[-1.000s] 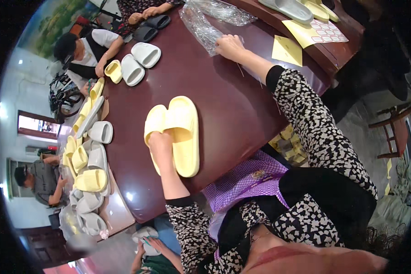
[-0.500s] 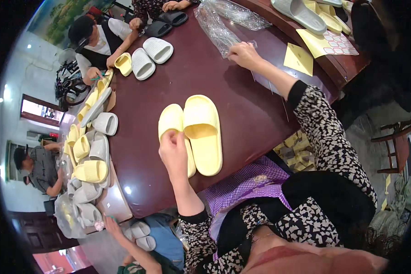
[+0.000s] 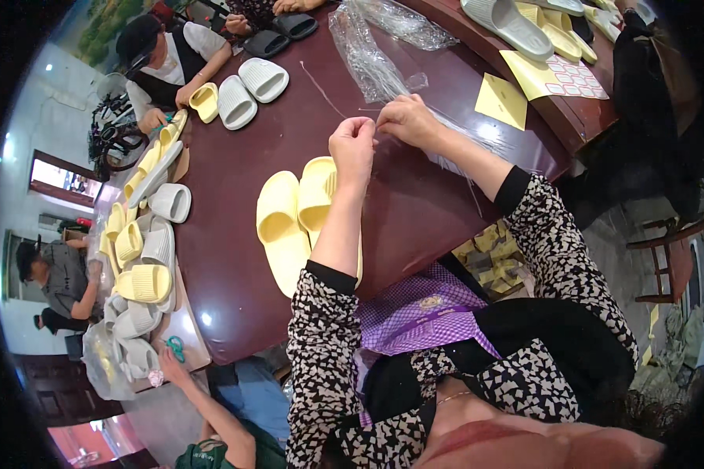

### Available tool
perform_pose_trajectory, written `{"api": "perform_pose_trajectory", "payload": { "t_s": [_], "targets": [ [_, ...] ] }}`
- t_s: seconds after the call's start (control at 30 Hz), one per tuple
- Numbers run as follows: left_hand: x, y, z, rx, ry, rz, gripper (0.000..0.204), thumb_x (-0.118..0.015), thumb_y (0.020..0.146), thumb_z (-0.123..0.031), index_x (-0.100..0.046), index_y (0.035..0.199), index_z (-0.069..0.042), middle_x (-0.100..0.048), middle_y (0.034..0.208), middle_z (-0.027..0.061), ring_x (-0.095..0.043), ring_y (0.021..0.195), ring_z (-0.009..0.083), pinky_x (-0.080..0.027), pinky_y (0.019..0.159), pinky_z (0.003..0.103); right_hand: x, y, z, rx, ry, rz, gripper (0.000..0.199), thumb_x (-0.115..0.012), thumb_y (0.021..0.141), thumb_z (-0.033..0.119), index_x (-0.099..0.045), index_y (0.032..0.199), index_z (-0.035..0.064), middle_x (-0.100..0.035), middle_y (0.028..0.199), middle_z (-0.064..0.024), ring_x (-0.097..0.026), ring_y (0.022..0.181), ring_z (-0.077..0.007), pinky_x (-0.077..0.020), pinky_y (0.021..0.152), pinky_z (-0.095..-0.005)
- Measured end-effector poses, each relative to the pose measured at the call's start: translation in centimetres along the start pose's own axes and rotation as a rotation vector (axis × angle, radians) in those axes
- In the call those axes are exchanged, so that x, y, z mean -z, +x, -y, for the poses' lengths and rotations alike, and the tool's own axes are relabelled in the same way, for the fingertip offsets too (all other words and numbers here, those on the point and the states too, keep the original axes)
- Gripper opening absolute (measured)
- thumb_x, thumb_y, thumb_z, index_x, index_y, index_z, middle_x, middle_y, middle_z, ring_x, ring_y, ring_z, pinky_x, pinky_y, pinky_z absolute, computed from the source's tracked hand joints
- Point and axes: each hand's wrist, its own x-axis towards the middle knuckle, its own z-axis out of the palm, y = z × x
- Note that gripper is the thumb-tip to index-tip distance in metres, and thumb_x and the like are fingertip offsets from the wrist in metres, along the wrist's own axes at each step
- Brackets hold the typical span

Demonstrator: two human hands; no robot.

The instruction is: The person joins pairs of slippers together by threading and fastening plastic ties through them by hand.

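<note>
A pair of pale yellow slippers (image 3: 285, 223) lies side by side on the dark brown table (image 3: 235, 258), partly under my left forearm. My left hand (image 3: 353, 144) and my right hand (image 3: 405, 119) meet above the table, both pinching the edge of a clear plastic bag (image 3: 454, 148) that stretches toward my right side. More crinkled clear plastic bags (image 3: 364, 51) lie just beyond my hands.
White slippers (image 3: 250, 90) and a yellow one (image 3: 204, 102) lie at the far left by a seated person. Stacks of yellow and white slippers (image 3: 141, 242) line the left edge. Yellow paper sheets (image 3: 502, 100) and grey-green slippers (image 3: 508, 27) lie on the right. Other people sit around.
My left hand has lifted off the yellow slippers and joined my right hand. My right hand has drawn a clear bag from the pile toward me.
</note>
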Motion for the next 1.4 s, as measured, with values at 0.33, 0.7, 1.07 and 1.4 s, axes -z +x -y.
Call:
{"api": "perform_pose_trajectory", "payload": {
  "t_s": [0.33,0.7,1.07,1.4],
  "targets": [
    [8.0,-0.9,-2.2,-0.096,-0.047,-0.292,0.014,-0.06,0.085,-0.012,-0.059,0.082,0.002,-0.059,0.07,0.0063,-0.053,0.055,0.0093,-0.044,0.048,0.022,-0.2,-0.4,-4.8,-0.027,-0.075,0.046,0.007,-0.06,0.076,0.014,-0.063,0.078,0.0076,-0.062,0.08,-0.0053,-0.054,0.086,-0.0262,-0.0394,0.079,-0.0376],
    [17.3,-6.2,-5.5,-0.201,-0.161,-0.664,0.011,-0.055,0.088,-0.008,-0.053,0.083,0.001,-0.054,0.07,0.0054,-0.049,0.054,0.0094,-0.042,0.049,0.021,0.8,0.0,-7.0,0.036,-0.218,-0.1,0.009,-0.06,0.076,0.012,-0.062,0.079,0.0044,-0.062,0.082,-0.009,-0.056,0.081,-0.0301,-0.044,0.074,-0.0394],
    [12.2,-13.7,-4.7,-0.139,-0.404,-0.566,0.011,-0.053,0.09,-0.008,-0.052,0.086,0.001,-0.06,0.085,0.0131,-0.051,0.058,0.011,-0.045,0.054,0.024,-0.1,-0.9,12.9,0.019,0.443,0.141,0.022,-0.061,0.079,0.009,-0.063,0.1,0.0016,-0.063,0.085,-0.0157,-0.062,0.079,-0.0259,-0.0494,0.07,-0.0314],
    [11.9,-16.0,-4.3,0.129,-0.89,-0.195,0.012,-0.052,0.091,-0.014,-0.055,0.093,-0.002,-0.061,0.085,0.0123,-0.047,0.053,0.0101,-0.041,0.05,0.023,-0.3,-3.8,14.9,0.071,0.386,0.402,0.017,-0.057,0.08,0.014,-0.062,0.092,0.0034,-0.063,0.086,-0.0151,-0.061,0.076,-0.0333,-0.0485,0.068,-0.0402]
  ]
}}
